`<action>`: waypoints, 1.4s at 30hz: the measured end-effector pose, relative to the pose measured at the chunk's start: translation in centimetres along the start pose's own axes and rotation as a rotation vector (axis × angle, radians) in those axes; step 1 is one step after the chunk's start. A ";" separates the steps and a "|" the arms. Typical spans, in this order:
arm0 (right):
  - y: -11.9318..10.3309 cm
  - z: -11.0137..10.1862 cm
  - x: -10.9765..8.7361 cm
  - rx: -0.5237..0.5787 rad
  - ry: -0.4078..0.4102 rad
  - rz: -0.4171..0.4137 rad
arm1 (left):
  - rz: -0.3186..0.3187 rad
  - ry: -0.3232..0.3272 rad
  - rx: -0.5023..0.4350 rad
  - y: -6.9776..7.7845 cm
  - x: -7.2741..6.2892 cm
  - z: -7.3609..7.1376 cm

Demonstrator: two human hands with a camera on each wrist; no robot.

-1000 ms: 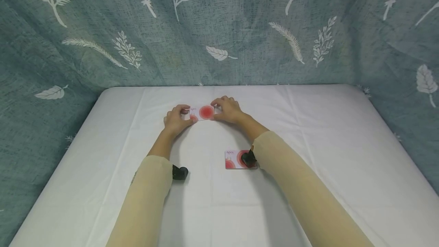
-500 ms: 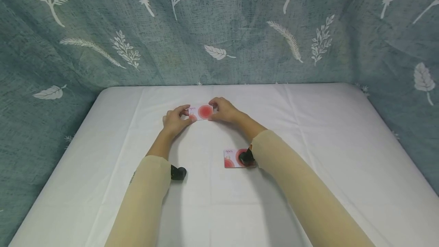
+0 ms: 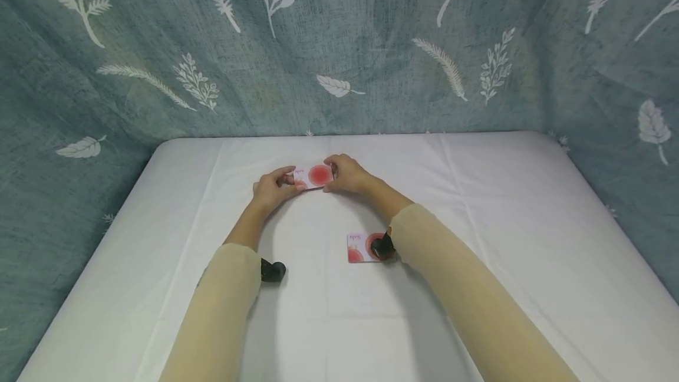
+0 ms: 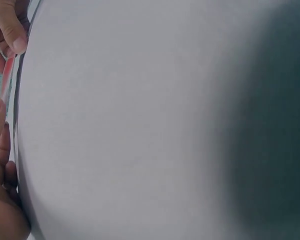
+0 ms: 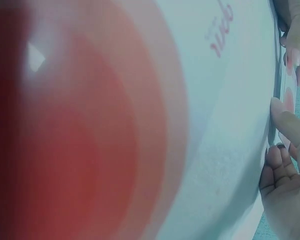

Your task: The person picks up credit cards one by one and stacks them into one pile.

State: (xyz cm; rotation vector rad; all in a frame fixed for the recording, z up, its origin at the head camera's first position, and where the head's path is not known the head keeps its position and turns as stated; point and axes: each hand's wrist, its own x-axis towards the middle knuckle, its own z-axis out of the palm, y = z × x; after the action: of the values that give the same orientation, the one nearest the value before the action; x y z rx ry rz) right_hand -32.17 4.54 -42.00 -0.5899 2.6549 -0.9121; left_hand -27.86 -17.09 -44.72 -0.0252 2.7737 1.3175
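Observation:
Both hands hold a flat white-and-pink printed card [image 3: 319,175] with a red circle, toward the far side of the table. The left hand [image 3: 272,190] pinches its left end, thumb at the near edge and index finger at the far edge. At the right end, the right hand [image 3: 350,174] grips it, its thumb tip at the near corner. The left wrist view shows the card [image 4: 7,77] edge-on between the two hands. A second matching card [image 3: 356,247] lies nearer the body, partly covered by the right wrist's camera; its print [image 5: 155,100] fills much of the right wrist view.
A white cloth [image 3: 329,335] covers the table. Behind it hangs a blue-green curtain [image 3: 371,46] with white leaf prints. Black wrist cameras [image 3: 273,271] stick out inward from the beige sleeves [image 3: 445,264], low over the cloth.
The head view has shifted slightly. The right thumb has slid a little left along the held card's near edge. The second card has stayed in place.

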 end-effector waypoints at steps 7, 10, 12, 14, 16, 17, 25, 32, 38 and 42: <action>0.0 0.1 -1.0 0.042 -0.052 -0.018 | -0.007 -0.086 -0.031 -0.1 -0.7 -0.3; 0.0 0.0 -1.3 0.034 -0.068 -0.023 | 0.014 -0.149 -0.062 0.1 -0.6 -0.6; -0.1 -0.2 -1.5 0.034 -0.081 -0.024 | 0.027 -0.189 -0.089 0.2 -0.5 -0.9; -0.1 -0.3 -1.6 0.048 -0.094 -0.022 | 0.037 -0.217 -0.106 0.3 -0.5 -1.1; -0.2 -0.4 -1.7 0.058 -0.105 -0.023 | 0.044 -0.232 -0.104 0.4 -0.6 -1.2; -0.2 -0.4 -1.8 0.063 -0.109 -0.023 | 0.050 -0.239 -0.104 0.4 -0.7 -1.3; 0.1 -0.5 -2.3 0.062 -0.106 -0.031 | 0.110 -0.242 -0.032 0.7 -1.2 -1.0; 0.5 -0.8 -2.7 0.083 -0.076 -0.047 | 0.130 -0.233 0.060 1.1 -0.9 -0.5; 0.6 -1.2 -3.3 0.110 -0.047 -0.064 | 0.172 -0.241 0.102 1.8 -0.9 -0.3; 0.6 -1.6 -3.8 0.117 -0.051 -0.071 | 0.174 -0.256 0.107 2.5 -1.1 -0.5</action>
State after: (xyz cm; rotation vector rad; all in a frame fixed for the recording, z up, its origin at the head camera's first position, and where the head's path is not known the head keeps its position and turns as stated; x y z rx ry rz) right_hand -29.58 7.57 -40.64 -0.6736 2.5298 -1.0494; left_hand -26.89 -15.94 -42.37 0.3712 2.6686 1.1123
